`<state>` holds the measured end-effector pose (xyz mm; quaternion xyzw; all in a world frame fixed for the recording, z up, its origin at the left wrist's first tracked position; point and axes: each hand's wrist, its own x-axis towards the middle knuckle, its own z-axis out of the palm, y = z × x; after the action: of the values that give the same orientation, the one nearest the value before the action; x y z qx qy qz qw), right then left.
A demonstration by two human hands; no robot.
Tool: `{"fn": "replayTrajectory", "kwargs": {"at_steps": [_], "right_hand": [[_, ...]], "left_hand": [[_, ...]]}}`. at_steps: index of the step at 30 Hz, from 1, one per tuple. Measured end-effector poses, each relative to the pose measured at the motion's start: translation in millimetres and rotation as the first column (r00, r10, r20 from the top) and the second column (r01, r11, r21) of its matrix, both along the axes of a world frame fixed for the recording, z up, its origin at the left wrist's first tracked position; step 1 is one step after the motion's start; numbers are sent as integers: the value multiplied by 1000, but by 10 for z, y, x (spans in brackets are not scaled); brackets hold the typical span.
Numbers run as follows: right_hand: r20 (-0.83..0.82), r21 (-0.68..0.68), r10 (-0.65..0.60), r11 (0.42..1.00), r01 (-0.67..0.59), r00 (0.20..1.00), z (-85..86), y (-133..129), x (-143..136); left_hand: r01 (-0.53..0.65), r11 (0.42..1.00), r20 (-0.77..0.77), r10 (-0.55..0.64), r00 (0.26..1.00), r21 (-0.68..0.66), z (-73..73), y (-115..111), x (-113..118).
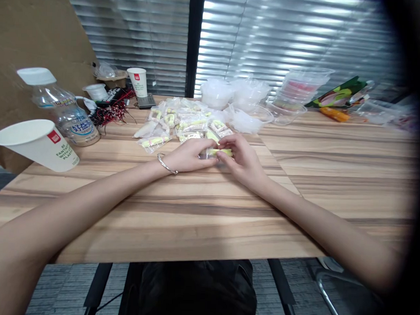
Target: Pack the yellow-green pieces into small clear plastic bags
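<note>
Both hands meet over the wooden table, just in front of a pile of small clear packets (194,120) with yellow-green and pale contents. My left hand (191,155), with a silver bracelet on its wrist, has its fingers closed on the left end of one small clear packet (222,151) holding something yellow-green. My right hand (242,159) pinches the same packet at its right end between thumb and fingers. The fingers hide part of the packet, so I cannot tell whether it is sealed.
A paper cup (38,142) and a plastic bottle (67,109) stand at the left. Farther back are another paper cup (138,84), a tangle of red and black wires (115,109), plastic bowls (217,93), stacked clear containers (300,89) and a green package (346,93). Blinds hang behind.
</note>
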<state>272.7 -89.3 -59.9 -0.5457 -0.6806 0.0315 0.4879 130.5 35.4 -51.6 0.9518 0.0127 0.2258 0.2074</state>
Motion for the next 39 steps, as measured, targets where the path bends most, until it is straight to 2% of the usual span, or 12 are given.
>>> {"fn": "replayTrajectory", "kwargs": {"at_steps": [2, 4, 7, 12, 14, 19, 26, 32, 39], "right_hand": [[-83, -27, -7, 1000, 5, 997, -32, 22, 21], [-99, -55, -11, 998, 5, 995, -54, 36, 43], [-57, -40, -12, 999, 10, 998, -39, 25, 52], [90, 97, -26, 995, 17, 996, 39, -16, 22], [89, 107, -46, 994, 36, 995, 31, -9, 24], [-92, 48, -56, 997, 60, 994, -41, 29, 39], [-86, -105, -116, 989, 107, 989, -58, 22, 44], [6, -43, -4, 999, 4, 1000, -65, 42, 57], [5, -38, -6, 999, 6, 1000, 15, -23, -10]], "left_hand": [[2, 1000, -3, -2, 1000, 5, -5, 1, 0], [4, 1000, -4, -4, 1000, 8, -5, 1, -3], [-1, 1000, -4, 1, 1000, 8, -2, 5, -12], [-20, 1000, 22, 20, 1000, -4, -14, 19, -14], [-37, 999, 19, 37, 999, -4, -20, 23, -11], [-50, 999, 37, 51, 998, -12, -9, 12, -13], [-6, 1000, 41, 7, 999, -12, 9, 0, -20], [-4, 1000, 55, 4, 998, -11, 5, 1, -21], [12, 995, 54, -18, 998, 101, 7, -40, -61]]}}
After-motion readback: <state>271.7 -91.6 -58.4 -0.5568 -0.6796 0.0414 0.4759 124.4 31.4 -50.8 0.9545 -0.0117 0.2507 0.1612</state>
